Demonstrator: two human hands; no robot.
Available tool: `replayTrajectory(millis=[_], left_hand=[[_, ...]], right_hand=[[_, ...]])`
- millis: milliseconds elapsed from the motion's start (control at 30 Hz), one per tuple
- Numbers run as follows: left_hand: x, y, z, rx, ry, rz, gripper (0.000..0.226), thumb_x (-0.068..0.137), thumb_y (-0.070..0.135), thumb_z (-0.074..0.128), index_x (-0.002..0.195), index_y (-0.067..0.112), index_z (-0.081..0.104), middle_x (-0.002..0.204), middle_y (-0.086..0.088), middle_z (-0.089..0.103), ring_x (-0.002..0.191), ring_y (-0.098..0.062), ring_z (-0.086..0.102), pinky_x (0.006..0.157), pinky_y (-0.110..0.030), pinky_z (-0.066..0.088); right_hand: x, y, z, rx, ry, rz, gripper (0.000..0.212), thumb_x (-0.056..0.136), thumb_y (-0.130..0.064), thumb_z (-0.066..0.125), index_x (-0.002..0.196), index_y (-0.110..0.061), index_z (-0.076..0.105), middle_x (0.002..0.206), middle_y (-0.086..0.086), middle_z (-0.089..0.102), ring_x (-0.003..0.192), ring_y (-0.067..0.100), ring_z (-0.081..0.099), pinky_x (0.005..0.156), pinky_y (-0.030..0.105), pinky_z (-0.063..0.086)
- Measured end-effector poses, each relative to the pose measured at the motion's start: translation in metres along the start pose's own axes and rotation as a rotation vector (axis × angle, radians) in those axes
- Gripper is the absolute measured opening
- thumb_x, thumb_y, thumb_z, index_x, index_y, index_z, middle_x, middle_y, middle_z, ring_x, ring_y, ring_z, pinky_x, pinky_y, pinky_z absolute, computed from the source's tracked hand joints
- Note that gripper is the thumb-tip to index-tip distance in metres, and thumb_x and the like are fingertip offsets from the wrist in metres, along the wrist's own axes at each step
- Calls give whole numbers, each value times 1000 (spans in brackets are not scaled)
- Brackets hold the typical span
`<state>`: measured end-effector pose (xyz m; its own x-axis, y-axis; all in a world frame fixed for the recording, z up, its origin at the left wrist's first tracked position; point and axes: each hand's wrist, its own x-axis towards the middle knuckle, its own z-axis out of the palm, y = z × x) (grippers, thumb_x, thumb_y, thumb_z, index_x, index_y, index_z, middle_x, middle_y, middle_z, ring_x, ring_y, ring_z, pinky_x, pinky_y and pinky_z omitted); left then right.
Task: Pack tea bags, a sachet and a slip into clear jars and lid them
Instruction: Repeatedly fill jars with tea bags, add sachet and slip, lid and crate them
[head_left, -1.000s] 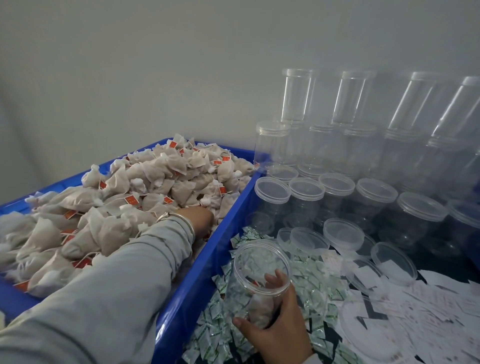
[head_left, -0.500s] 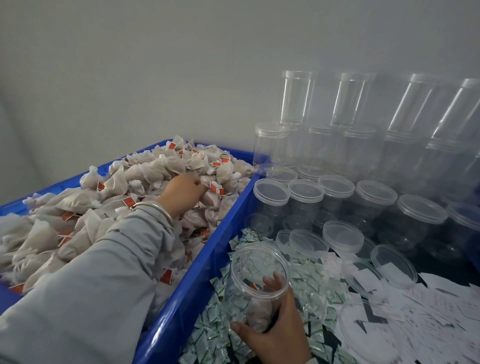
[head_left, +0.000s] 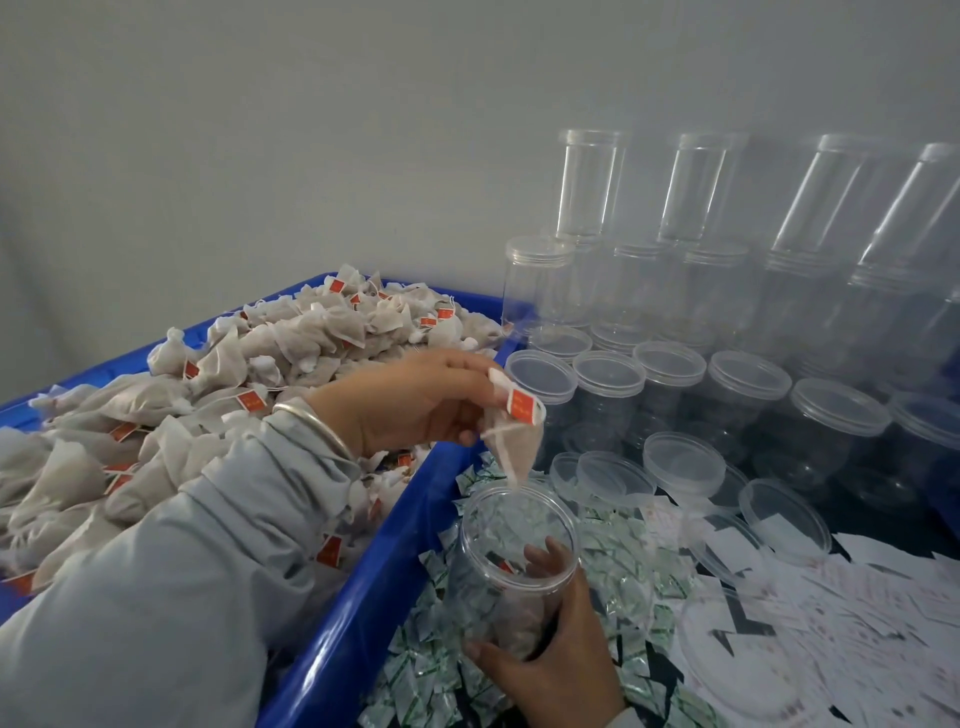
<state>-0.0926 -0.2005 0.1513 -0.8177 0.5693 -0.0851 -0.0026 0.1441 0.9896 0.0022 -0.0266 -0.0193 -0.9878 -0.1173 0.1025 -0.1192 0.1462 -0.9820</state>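
Note:
My left hand (head_left: 415, 400) pinches a white tea bag (head_left: 514, 441) with a red tag, hanging point-down just above the mouth of an open clear jar (head_left: 514, 561). My right hand (head_left: 556, 660) grips that jar from below and behind, tilted toward me over the sachets. At least one tea bag lies inside the jar near its bottom. A blue crate (head_left: 374, 597) on the left is heaped with tea bags (head_left: 218, 395). Green-and-white sachets (head_left: 623, 566) cover the surface under the jar. White paper slips (head_left: 857, 587) lie at the right.
Loose clear lids (head_left: 683, 462) lie behind the held jar. Rows of lidded clear jars (head_left: 737, 395) stand behind them, with more stacked jars (head_left: 587, 187) against the grey wall. The crate's blue wall runs between my two hands.
My left hand came out of the tea bag heap, lifted a bag and carried it right, over the crate wall to above the jar. The right hand kept hold of the jar.

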Motion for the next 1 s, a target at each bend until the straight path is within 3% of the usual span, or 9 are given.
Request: replayTrajectory(millis=[200,300,433,533,667,733,833,900,1000], left_hand=[[-2,0,8,-53,-142,17,16,80,14,53,82,13,69,76,-1,65,68,-12,60,61,-20,48],[-1,0,2,-52,-61,13,14,78,18,56,82,14,69,75,-1,66,67,-10,60,60,-19,49],[1,-3,-6,-7,17,-10,10,78,21,67,85,15,70,77,1,66,68,-9,61,61,-19,49],[2,-5,-13,-28,89,-20,13,79,27,62,76,21,74,78,2,67,67,-8,61,60,-19,49],[7,-9,-27,-89,314,-18,20,94,20,54,83,16,71,78,1,67,66,-8,62,59,-20,50],[11,-15,-31,46,458,-42,15,93,19,56,86,15,69,81,1,67,67,-8,61,56,-19,48],[18,-33,-39,669,614,-134,10,93,18,56,94,20,65,91,6,66,76,-8,60,59,-16,44],[22,-48,-43,1020,554,-202,22,92,19,55,113,18,61,110,2,64,88,-11,57,71,-19,40],[27,-72,-48,1176,340,-343,45,90,18,58,133,14,48,134,-6,53,115,-20,53,89,-25,38]], right_hand=[[0,-2,1,26,-31,16,82,62,-4,86,119,-34,36,118,-16,51,95,-25,50,79,0,42],[0,2,1,2,10,-28,103,49,-24,93,129,-36,28,125,-22,44,106,-26,41,82,-4,34],[1,4,2,-13,-1,-13,112,39,-48,89,130,-40,25,126,-25,43,109,-25,39,82,-5,34],[1,5,2,-10,0,-7,116,35,-54,85,133,-37,26,127,-25,43,109,-26,39,81,-5,34],[1,4,1,-26,5,-12,113,34,-58,84,129,-41,25,124,-31,42,109,-27,38,81,-5,33],[0,4,1,-24,6,-14,111,34,-57,85,127,-43,26,123,-31,42,109,-26,40,81,-5,34],[-1,4,2,-16,5,-21,108,35,-55,86,126,-43,28,122,-32,44,110,-25,41,82,-4,35],[0,5,2,-12,5,-20,106,36,-55,86,124,-46,28,121,-34,45,110,-25,40,82,-4,34],[0,6,2,-24,10,-19,105,36,-57,86,122,-49,28,117,-41,44,111,-25,39,84,-3,35]])
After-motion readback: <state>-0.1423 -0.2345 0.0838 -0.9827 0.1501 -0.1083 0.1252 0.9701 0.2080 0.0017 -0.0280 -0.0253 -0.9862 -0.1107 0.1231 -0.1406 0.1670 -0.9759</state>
